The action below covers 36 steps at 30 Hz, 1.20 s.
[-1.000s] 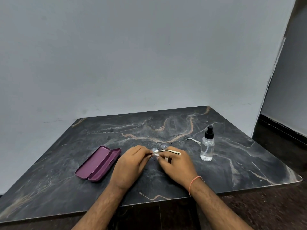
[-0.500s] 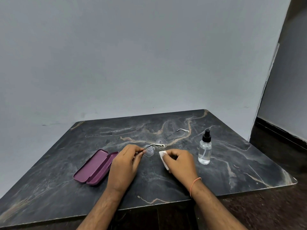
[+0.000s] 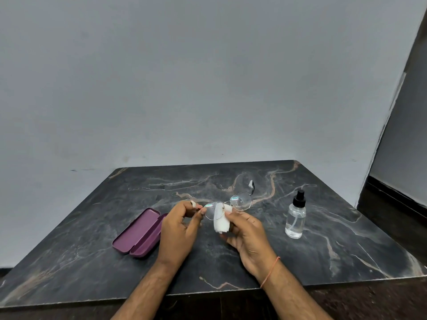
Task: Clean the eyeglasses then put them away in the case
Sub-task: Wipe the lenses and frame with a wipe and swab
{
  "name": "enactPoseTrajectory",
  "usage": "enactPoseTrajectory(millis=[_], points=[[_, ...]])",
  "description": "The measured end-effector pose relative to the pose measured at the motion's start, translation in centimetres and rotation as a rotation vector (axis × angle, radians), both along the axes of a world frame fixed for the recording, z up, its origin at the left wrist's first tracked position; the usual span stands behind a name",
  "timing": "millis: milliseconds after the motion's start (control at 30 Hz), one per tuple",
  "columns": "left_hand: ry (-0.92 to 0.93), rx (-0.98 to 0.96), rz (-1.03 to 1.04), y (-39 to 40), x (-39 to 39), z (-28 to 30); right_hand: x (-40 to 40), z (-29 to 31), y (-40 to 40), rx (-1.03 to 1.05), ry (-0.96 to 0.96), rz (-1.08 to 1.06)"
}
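Observation:
Thin-rimmed eyeglasses (image 3: 240, 201) hang above the middle of the dark marble table (image 3: 335, 255), lenses facing me. My left hand (image 3: 182, 229) pinches their left end at the hinge. My right hand (image 3: 248, 236) grips a folded white cloth (image 3: 221, 224) that lies behind the left lens. One temple tip sticks up behind the right lens. The purple case (image 3: 141, 234) lies open on the table just left of my left hand.
A small clear spray bottle (image 3: 296, 218) with a black pump top stands to the right of my right hand. A grey wall rises behind the table, and a dark floor strip shows at the far right.
The glasses have been turned and raised so both lenses face me. The cloth in my right hand has come up against the left lens.

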<state>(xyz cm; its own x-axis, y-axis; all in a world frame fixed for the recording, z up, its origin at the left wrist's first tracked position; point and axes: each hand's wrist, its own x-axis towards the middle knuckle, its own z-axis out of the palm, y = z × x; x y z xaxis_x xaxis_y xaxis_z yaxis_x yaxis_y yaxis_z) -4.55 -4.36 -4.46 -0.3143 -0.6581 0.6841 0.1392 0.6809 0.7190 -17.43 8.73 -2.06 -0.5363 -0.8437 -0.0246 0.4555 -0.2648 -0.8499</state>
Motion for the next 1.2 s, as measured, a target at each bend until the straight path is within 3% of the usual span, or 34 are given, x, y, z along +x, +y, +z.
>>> enactPoseTrajectory(millis=[333,567,833,1067,1200], points=[[0.068,0.083,-0.106,0.68,0.30,0.30,0.10,-0.18,0.04,-0.024,0.062,0.118],[0.055,0.094,-0.071,0.62,0.52,0.10,-0.01,-0.50,-0.11,-0.050,0.046,0.055],[0.041,0.083,-0.042,0.41,0.61,0.02,-0.14,-0.42,0.01,-0.059,0.067,0.172],[0.010,0.083,-0.032,0.49,0.62,0.12,-0.18,-0.62,-0.19,-0.062,0.035,0.072],[0.001,0.076,-0.021,0.50,0.63,0.13,-0.13,-0.38,0.05,-0.087,0.049,0.164]])
